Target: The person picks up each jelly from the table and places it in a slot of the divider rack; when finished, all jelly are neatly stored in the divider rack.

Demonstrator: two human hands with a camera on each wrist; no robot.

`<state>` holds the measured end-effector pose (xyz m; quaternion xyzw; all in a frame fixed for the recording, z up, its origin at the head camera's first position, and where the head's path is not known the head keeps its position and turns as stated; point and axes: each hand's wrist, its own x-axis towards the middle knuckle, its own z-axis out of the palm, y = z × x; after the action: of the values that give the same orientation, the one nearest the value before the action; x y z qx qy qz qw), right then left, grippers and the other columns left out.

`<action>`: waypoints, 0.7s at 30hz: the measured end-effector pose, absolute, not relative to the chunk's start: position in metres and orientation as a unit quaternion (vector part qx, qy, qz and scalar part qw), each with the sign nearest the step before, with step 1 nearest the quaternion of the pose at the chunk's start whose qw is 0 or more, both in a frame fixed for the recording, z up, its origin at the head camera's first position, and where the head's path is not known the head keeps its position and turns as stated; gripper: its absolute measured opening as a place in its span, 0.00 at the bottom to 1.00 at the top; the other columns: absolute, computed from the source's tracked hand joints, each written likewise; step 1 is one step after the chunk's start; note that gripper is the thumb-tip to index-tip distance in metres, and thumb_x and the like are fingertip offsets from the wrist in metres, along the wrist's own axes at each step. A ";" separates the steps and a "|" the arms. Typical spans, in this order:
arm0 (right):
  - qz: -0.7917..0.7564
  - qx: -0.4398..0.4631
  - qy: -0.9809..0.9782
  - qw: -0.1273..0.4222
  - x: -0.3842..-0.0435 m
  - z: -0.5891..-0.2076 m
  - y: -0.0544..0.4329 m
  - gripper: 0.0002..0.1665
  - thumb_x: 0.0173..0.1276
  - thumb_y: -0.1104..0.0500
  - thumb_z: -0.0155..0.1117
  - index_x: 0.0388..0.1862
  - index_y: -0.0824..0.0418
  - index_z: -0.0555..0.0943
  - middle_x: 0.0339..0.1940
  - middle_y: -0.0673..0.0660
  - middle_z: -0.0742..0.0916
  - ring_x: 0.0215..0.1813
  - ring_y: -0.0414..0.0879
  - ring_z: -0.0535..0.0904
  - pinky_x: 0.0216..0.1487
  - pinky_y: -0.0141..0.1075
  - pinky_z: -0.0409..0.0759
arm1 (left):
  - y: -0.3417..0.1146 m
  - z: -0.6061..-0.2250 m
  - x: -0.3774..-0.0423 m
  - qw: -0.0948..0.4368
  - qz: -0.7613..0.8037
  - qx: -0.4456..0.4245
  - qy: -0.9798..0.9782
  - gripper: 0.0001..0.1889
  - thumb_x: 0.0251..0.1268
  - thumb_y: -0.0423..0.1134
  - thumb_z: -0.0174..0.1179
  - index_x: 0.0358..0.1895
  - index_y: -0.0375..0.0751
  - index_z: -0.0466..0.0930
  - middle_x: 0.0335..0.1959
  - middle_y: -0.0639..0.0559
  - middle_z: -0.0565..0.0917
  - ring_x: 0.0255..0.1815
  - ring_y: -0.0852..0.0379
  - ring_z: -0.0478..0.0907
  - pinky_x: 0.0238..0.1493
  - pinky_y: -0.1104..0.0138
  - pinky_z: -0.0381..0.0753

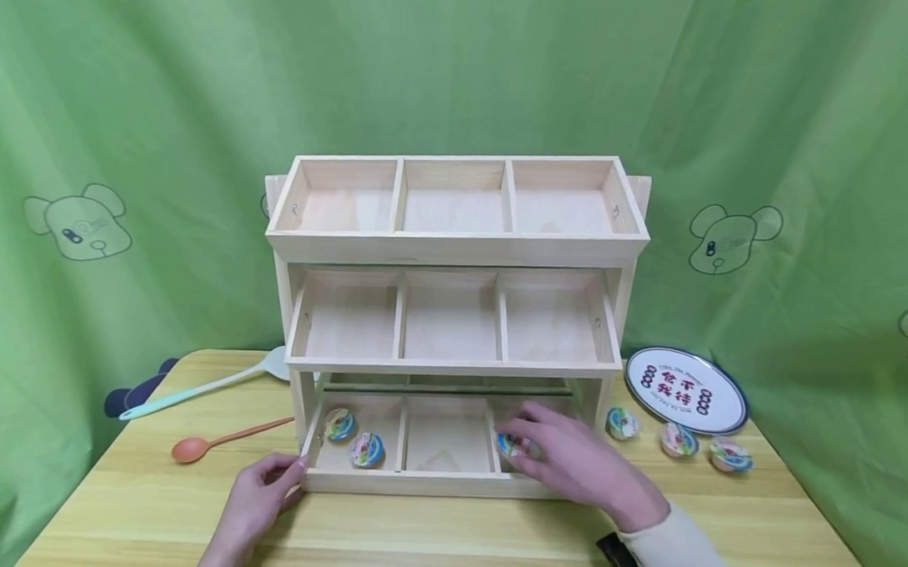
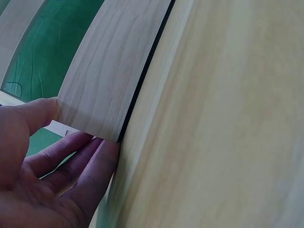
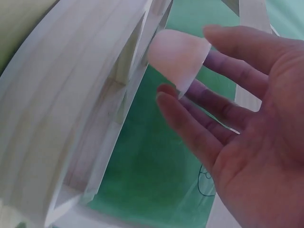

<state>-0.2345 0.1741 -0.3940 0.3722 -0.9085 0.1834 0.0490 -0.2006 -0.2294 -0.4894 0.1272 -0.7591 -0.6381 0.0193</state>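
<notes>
My right hand (image 1: 586, 467) pinches a jelly cup (image 3: 176, 56) by its rim, over the right compartment of the bottom tray (image 1: 447, 485) of a wooden three-tier rack. In the right wrist view the cup's pale pink rounded base faces the camera. At the tray's left front corner, my left hand (image 1: 260, 498) grips the end of the front board (image 2: 104, 71), thumb on its upper edge and fingers at the lower. Two jelly cups, one with a yellowish lid (image 1: 340, 425) and one with a blue-edged lid (image 1: 367, 451), lie in the left compartment.
Three more jelly cups (image 1: 678, 441) sit right of the rack, in front of an oval plate (image 1: 686, 390). Leftward lie an orange spoon (image 1: 191, 449) and a pale turquoise-handled utensil (image 1: 195, 389). The middle tray (image 1: 451, 368) and top tray (image 1: 455, 250) overhang behind. Green curtain surrounds the table.
</notes>
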 end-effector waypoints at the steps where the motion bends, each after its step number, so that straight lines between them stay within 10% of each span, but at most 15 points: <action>1: 0.185 0.372 -0.908 0.048 -0.236 -0.395 0.172 0.25 0.64 0.57 0.70 0.60 0.59 0.80 0.50 0.51 0.80 0.39 0.39 0.78 0.37 0.27 0.82 | -0.230 -0.490 -0.201 0.019 -0.637 0.125 -0.761 0.19 0.69 0.39 0.63 0.50 0.22 0.78 0.45 0.40 0.79 0.45 0.53 0.78 0.48 0.65 0.86; 21: 0.188 0.371 -0.909 0.024 -0.253 -0.404 0.137 0.23 0.64 0.57 0.70 0.58 0.57 0.81 0.51 0.50 0.80 0.44 0.42 0.79 0.42 0.29 0.83 | -0.230 -0.492 -0.201 0.019 -0.627 0.123 -0.769 0.19 0.70 0.39 0.61 0.52 0.22 0.77 0.45 0.40 0.79 0.45 0.53 0.77 0.48 0.65 0.86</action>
<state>-0.2531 0.1374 -0.4042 0.3713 -0.9090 0.1877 0.0235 -0.2014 -0.2301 -0.4917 0.1232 -0.7686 -0.6275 0.0192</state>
